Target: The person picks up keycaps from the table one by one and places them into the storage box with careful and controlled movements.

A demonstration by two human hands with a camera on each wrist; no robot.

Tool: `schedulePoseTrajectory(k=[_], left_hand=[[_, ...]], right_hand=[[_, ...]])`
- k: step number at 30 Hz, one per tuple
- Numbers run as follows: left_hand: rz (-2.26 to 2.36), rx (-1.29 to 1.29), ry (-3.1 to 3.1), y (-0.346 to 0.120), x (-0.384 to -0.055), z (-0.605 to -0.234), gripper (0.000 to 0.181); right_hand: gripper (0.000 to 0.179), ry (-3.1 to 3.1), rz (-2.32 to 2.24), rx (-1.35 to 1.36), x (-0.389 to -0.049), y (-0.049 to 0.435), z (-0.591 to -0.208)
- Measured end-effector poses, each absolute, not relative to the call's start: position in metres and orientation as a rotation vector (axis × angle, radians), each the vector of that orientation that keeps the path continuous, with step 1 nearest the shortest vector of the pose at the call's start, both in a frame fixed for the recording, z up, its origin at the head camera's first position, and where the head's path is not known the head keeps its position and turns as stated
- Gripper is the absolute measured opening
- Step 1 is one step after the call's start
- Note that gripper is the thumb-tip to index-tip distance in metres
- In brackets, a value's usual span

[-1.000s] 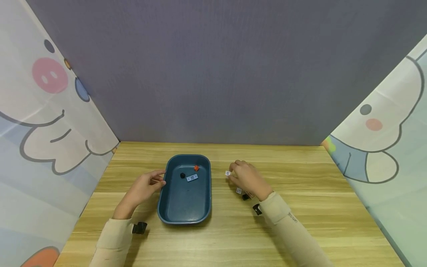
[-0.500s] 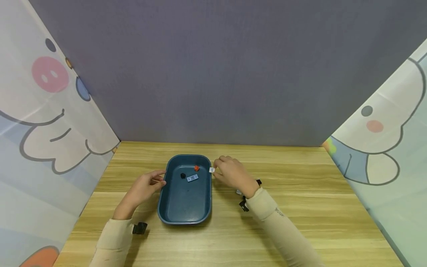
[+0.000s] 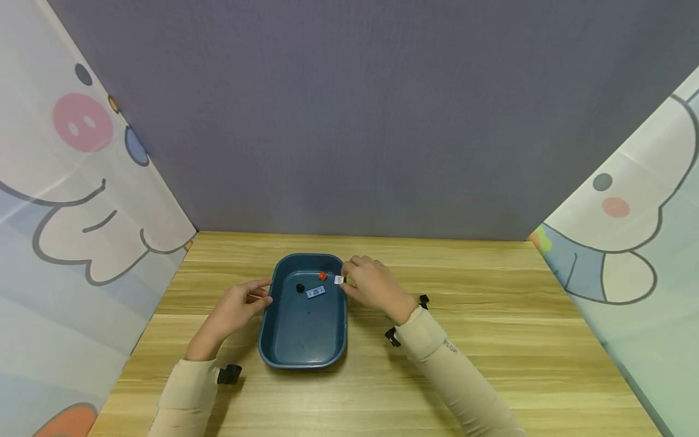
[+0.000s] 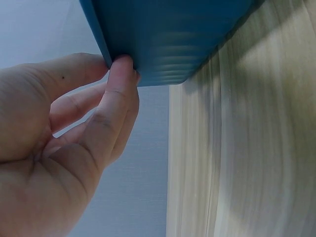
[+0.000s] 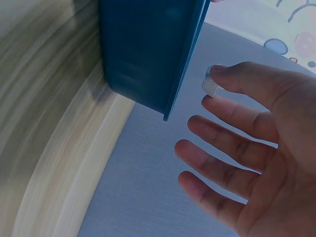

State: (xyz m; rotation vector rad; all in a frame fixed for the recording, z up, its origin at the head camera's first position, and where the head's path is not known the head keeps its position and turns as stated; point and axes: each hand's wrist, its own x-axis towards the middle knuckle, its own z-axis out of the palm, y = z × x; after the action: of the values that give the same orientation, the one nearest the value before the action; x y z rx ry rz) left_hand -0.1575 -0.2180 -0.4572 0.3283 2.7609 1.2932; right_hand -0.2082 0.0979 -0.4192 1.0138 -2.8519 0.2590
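Here, right fingers point(image 5: 237, 112) pinch a small white printed piece point(image 3: 339, 280), left fingers point(image 4: 114, 96) a tray point(image 3: 308, 334).

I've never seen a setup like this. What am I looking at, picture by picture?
No machine here: a person works bare-handed. The wide view comes from a head camera looking down; the close ones come from cameras on each wrist. On the wooden table stands a blue tray holding a small orange piece, a black piece and a pale blue strip. The left hand grips the tray's left side; the right hand pinches a small white piece near its right side.
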Motion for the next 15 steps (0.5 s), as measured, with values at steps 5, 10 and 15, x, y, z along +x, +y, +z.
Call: schedulePoseTrajectory(k=[5,10,15], left_hand=[[1.297,0.326,2.758,-0.218,-0.157,-0.457,0.043],[1.295,0.319,2.754,-0.218,-0.157,-0.457,0.043],[1.287,0.323,2.759,-0.218,-0.158,-0.457,0.043]], right_hand=[[0.027,-2.840,0.261,1.027,-0.208,0.099,-0.420],[0.025,-2.815,0.263,1.026,-0.209,0.105,-0.420],[0.023,-2.842,0.262,0.986,-0.208,0.116,-0.417]])
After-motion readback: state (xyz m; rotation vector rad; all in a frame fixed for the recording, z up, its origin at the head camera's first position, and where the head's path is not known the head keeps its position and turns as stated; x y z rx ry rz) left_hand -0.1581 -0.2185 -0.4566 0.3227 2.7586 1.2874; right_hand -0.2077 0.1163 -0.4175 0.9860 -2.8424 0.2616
